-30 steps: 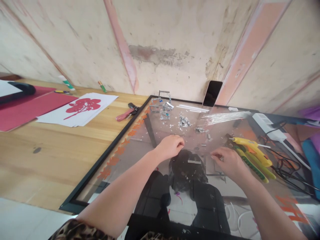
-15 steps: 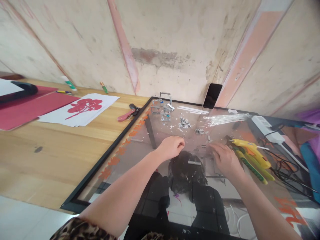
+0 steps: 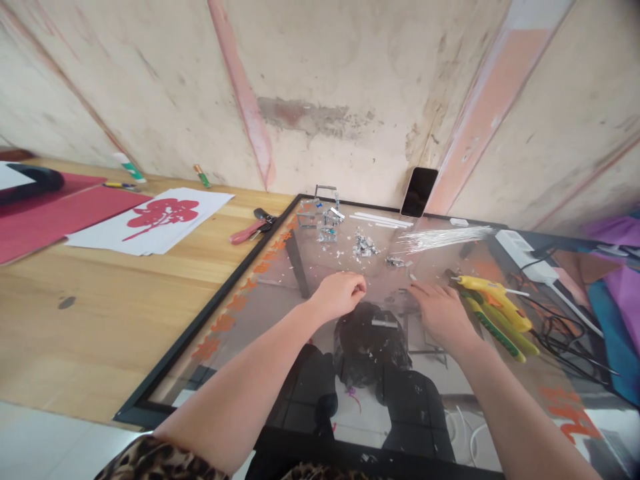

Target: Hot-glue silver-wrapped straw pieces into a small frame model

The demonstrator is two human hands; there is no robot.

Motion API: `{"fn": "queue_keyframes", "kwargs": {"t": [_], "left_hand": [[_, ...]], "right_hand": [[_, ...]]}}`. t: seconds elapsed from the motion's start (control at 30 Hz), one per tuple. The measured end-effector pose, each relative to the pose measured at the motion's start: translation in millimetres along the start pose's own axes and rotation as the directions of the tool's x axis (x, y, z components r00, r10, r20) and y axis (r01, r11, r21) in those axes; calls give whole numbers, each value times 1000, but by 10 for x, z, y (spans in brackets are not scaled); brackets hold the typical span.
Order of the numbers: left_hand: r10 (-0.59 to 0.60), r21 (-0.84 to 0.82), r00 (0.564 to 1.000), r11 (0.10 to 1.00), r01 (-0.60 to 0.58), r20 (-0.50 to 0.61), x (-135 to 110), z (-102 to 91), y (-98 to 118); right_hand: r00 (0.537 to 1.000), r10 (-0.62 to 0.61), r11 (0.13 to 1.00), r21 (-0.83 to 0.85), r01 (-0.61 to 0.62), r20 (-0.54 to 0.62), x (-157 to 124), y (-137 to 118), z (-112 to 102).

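Observation:
Above the glass tabletop point(image 3: 270, 320) my left hand point(image 3: 343, 295) is closed, its fingers curled in. Whatever it may hold is hidden. My right hand point(image 3: 437, 308) lies low over the glass, palm down, fingers stretched towards a tiny silver piece point(image 3: 403, 291); contact is not clear. A short silver strip point(image 3: 385, 323) lies on the glass nearer to me, between my forearms. Beyond my hands are a heap of silver scraps point(image 3: 365, 244) and a few small silver pieces point(image 3: 395, 262). Small silver frame-like structures point(image 3: 324, 215) stand at the back left.
Right of my right hand lie a yellow glue gun point(image 3: 495, 300), green-handled pliers point(image 3: 495, 327) and a power strip point(image 3: 525, 257). Thin wires point(image 3: 445, 238), white sticks point(image 3: 381, 219) and a phone point(image 3: 419, 192) are at the back. Keys point(image 3: 255, 227) and paper with a red flower point(image 3: 165, 217) lie left.
My right hand has slid a little left, its fingertips closer to the tiny silver pieces. My left hand keeps its closed pose. The whole view has shifted slightly.

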State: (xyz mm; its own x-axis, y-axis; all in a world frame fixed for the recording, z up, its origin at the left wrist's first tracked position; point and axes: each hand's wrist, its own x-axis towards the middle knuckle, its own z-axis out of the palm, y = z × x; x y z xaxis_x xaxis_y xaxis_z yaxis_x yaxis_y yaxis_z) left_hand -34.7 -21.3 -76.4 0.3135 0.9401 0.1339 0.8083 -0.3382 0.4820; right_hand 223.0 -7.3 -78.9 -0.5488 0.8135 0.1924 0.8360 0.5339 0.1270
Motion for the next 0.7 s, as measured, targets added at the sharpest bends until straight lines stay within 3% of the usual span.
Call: {"fn": "queue_keyframes", "kwargs": {"t": [0.2, 0.4, 0.7], "left_hand": [[14, 13, 1000, 1000, -13, -6, -2, 1, -26], [1, 12, 1000, 1000, -1, 6, -7, -25, 9], [17, -9, 1000, 1000, -17, -14, -9, -16, 25]], "right_hand": [[999, 33, 993, 112, -29, -36, -63, 69, -169], [997, 65, 993, 105, -60, -37, -45, 146, -90], [1000, 31, 997, 74, -30, -6, -24, -3, -64]]}}
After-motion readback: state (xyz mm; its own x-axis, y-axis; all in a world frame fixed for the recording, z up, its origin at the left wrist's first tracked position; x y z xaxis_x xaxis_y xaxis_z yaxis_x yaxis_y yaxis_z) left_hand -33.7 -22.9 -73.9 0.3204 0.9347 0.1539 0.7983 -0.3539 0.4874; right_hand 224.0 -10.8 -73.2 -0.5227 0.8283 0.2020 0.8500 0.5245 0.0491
